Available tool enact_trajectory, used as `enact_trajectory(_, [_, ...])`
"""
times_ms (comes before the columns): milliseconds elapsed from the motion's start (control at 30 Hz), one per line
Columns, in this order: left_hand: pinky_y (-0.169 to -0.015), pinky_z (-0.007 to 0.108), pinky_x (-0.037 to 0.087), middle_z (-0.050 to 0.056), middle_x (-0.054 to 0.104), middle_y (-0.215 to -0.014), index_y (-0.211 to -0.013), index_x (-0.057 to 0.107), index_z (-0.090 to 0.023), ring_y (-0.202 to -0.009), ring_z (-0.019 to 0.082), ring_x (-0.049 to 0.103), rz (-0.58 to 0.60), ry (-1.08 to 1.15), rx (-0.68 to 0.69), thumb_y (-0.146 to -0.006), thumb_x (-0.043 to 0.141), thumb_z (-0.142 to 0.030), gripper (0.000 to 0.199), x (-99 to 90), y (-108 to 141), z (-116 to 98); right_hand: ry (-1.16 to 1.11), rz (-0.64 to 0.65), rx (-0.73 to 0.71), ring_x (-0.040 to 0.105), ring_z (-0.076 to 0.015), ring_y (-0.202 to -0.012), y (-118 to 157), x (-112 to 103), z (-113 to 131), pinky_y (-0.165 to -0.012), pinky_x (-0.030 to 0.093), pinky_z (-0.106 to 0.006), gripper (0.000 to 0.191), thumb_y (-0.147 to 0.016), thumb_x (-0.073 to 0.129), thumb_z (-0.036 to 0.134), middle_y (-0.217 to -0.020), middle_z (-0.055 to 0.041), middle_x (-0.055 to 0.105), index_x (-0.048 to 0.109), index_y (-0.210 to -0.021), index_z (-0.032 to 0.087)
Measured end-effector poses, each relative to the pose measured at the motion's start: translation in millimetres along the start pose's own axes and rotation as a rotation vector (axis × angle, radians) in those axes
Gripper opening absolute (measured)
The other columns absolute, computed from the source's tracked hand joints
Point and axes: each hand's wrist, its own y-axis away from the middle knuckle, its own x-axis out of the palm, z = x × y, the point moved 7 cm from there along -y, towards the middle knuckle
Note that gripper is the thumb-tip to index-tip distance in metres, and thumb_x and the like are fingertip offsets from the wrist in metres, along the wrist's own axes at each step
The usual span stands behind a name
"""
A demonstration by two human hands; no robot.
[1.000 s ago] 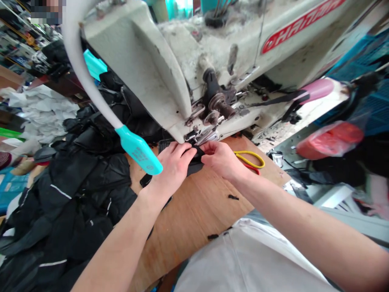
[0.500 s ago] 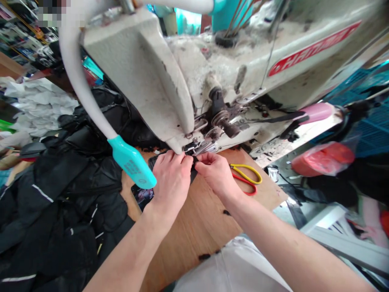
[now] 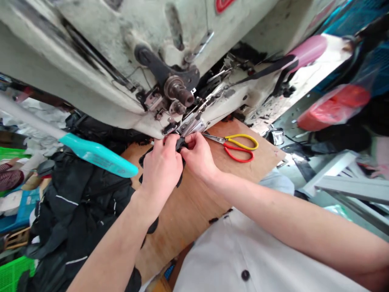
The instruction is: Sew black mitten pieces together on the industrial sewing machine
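Note:
My left hand and my right hand pinch a black fabric piece between their fingers. They sit just below the presser foot of a cream industrial sewing machine. A strip of the fabric hangs down beside my left hand's fingers. Most of the piece is hidden by my hands. To the right of my right hand, red-and-yellow-handled scissors lie on the wooden table, not touching it.
A heap of black garments fills the left side. A lamp with a teal handle reaches across above it. On the right are a red plastic bag and a blue crate. A green crate stands at bottom left.
The view has tilted and moved closer under the machine. My hands have come closer together, with the black fabric bunched between them, and the scissors now appear higher in the view.

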Motion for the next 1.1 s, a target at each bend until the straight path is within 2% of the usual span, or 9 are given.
enact_trajectory(100, [-0.066,0.032,0.052,0.007,0.064,-0.125,-0.124,0.061,-0.025,-0.094,0.025,0.069,-0.096,-0.004,0.042,-0.085,0.052,-0.012,0.042,0.6,4,2,0.058,0.129,-0.070,0.051,-0.0146,-0.072,-3,-4,4,-0.062,0.040,-0.026,0.022,-0.061,0.055,0.014,-0.078,0.0017,0.056,0.051,-0.081,0.022])
enact_trajectory(200, [-0.066,0.032,0.050,0.006,0.067,-0.122,-0.118,0.067,-0.026,-0.094,0.025,0.069,-0.178,-0.011,0.064,-0.085,0.053,-0.014,0.037,2.3,6,3,0.180,0.247,-0.097,0.050,-0.0131,-0.066,-8,-14,13,-0.059,0.038,-0.025,0.017,-0.064,0.057,0.016,-0.074,0.0022,0.059,0.055,-0.080,0.021])
enact_trajectory(333, [-0.072,0.033,0.050,0.006,0.072,-0.114,-0.111,0.070,-0.024,-0.099,0.026,0.067,-0.245,-0.005,0.072,-0.086,0.053,-0.013,0.032,1.8,4,3,0.278,0.312,-0.117,0.053,-0.0125,-0.064,-14,-23,24,-0.058,0.037,-0.025,0.010,-0.068,0.058,0.018,-0.071,0.0017,0.063,0.061,-0.077,0.019])
enact_trajectory(567, [-0.081,0.034,0.051,0.005,0.072,-0.115,-0.114,0.071,-0.024,-0.103,0.024,0.066,-0.311,0.033,0.127,-0.094,0.053,-0.024,0.027,0.5,7,4,0.150,0.331,-0.065,0.057,-0.0137,-0.066,-18,-21,18,-0.059,0.041,-0.024,0.015,-0.066,0.058,0.014,-0.075,-0.0001,0.066,0.063,-0.079,0.017])
enact_trajectory(733, [-0.085,0.035,0.052,0.007,0.071,-0.114,-0.112,0.072,-0.022,-0.105,0.024,0.064,-0.349,0.076,0.193,-0.096,0.052,-0.024,0.026,1.0,10,6,0.123,0.345,0.029,0.057,-0.0141,-0.064,-18,-17,16,-0.055,0.041,-0.024,0.016,-0.063,0.059,0.012,-0.071,-0.0004,0.065,0.065,-0.078,0.015])
enact_trajectory(933, [-0.081,0.035,0.052,0.006,0.071,-0.109,-0.112,0.073,-0.022,-0.103,0.024,0.063,-0.338,0.084,0.207,-0.096,0.052,-0.023,0.026,1.9,11,6,0.107,0.312,0.080,0.055,-0.0118,-0.060,-17,-18,16,-0.054,0.041,-0.022,0.014,-0.062,0.058,0.010,-0.067,0.0016,0.064,0.064,-0.074,0.015])
enact_trajectory(1100, [-0.071,0.035,0.050,0.005,0.072,-0.104,-0.108,0.073,-0.021,-0.096,0.024,0.064,-0.319,0.030,0.157,-0.096,0.052,-0.021,0.024,2.3,9,-1,0.019,0.297,0.118,0.058,-0.0125,-0.063,-15,-14,10,-0.057,0.044,-0.022,0.017,-0.061,0.057,0.012,-0.069,0.0015,0.066,0.064,-0.075,0.016])
